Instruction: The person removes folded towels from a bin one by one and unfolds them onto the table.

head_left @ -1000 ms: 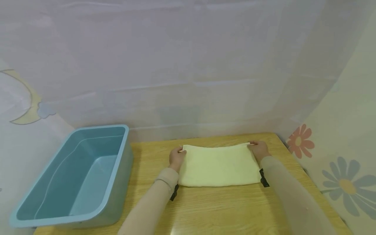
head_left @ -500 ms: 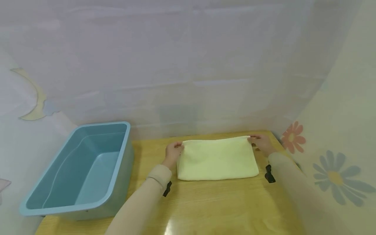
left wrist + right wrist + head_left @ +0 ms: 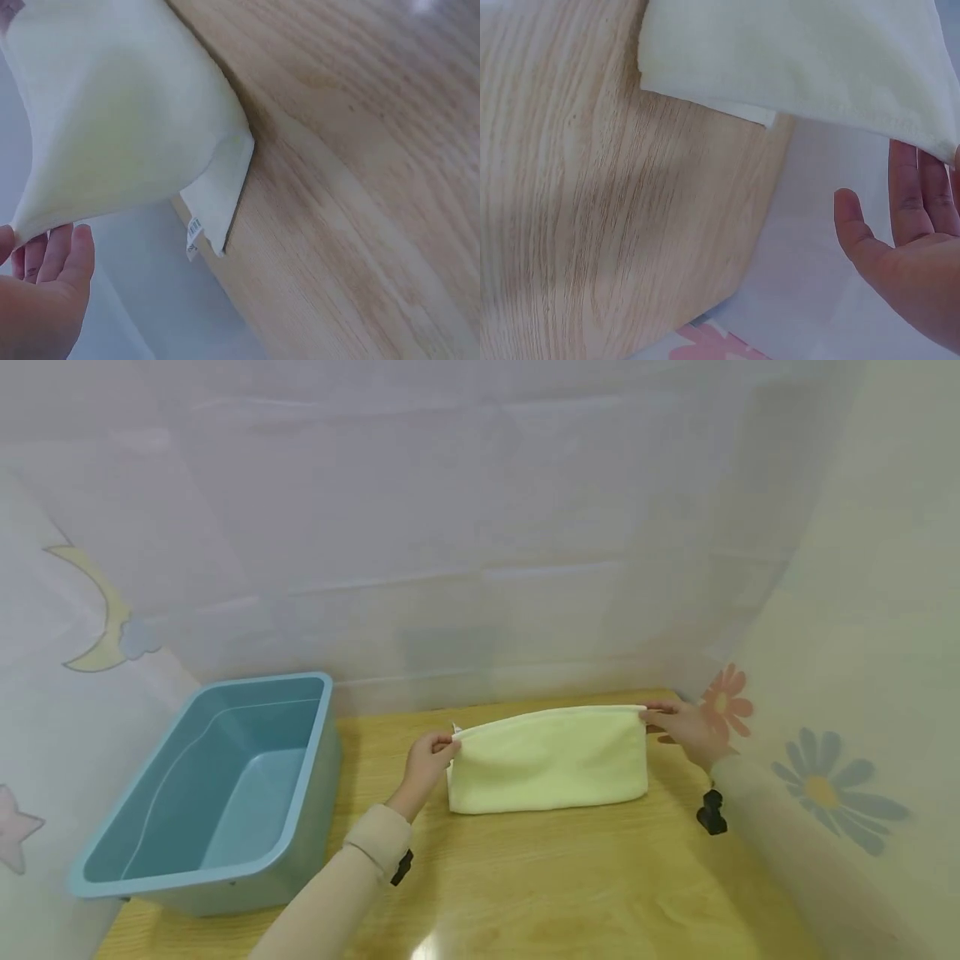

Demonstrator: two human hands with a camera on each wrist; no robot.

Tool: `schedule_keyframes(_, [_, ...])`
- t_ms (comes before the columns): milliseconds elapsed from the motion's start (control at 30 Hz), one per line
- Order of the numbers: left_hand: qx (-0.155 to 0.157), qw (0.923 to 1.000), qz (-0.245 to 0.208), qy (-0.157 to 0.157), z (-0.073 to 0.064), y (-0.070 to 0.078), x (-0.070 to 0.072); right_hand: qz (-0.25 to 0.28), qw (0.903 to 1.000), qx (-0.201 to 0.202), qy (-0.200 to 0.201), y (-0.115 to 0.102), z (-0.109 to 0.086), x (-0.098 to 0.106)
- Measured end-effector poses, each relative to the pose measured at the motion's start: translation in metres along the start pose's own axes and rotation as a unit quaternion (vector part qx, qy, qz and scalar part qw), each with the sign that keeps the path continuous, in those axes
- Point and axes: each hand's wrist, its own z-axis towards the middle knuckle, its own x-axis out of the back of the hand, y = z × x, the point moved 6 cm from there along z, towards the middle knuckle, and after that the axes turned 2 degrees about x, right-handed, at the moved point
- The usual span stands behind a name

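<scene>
A pale yellow towel (image 3: pixel 551 764) is held up by its far edge, its near fold resting on the wooden table. My left hand (image 3: pixel 429 762) pinches the far left corner, and my right hand (image 3: pixel 682 727) pinches the far right corner. In the left wrist view the lifted layer of the towel (image 3: pixel 120 112) stands away from a lower layer with a small printed tag (image 3: pixel 194 234). From the right wrist, the raised corner shows between thumb and fingers of the right hand (image 3: pixel 915 247), with the lower layer's edge lying on the table beneath.
A blue plastic tub (image 3: pixel 300 777) with nothing in it stands at the left of the wooden table (image 3: pixel 540 885). Behind the table hangs a pale cloth backdrop (image 3: pixel 480 527), with printed flowers on its right side and a moon at left.
Both hands have moved apart from the table surface, lifting the towel's far edge so the upper layer now rises off the lower one. The view has shifted slightly.
</scene>
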Motion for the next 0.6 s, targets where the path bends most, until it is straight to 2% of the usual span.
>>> schedule_keyframes(100, [0.000,0.9999,-0.014,-0.001,-0.004,0.001,0.005,-0.010,0.9998,0.017,0.001,-0.008,-0.003,0.004])
schedule_keyframes(300, [-0.011,0.9997,-0.017,-0.011,-0.014,0.006,0.010,-0.005,0.9996,0.023,0.012,-0.014,-0.010,0.010])
schedule_keyframes(600, [-0.019,0.9986,-0.018,-0.046,-0.030,0.014,0.009,-0.017,0.9984,0.052,-0.017,-0.021,-0.022,0.011])
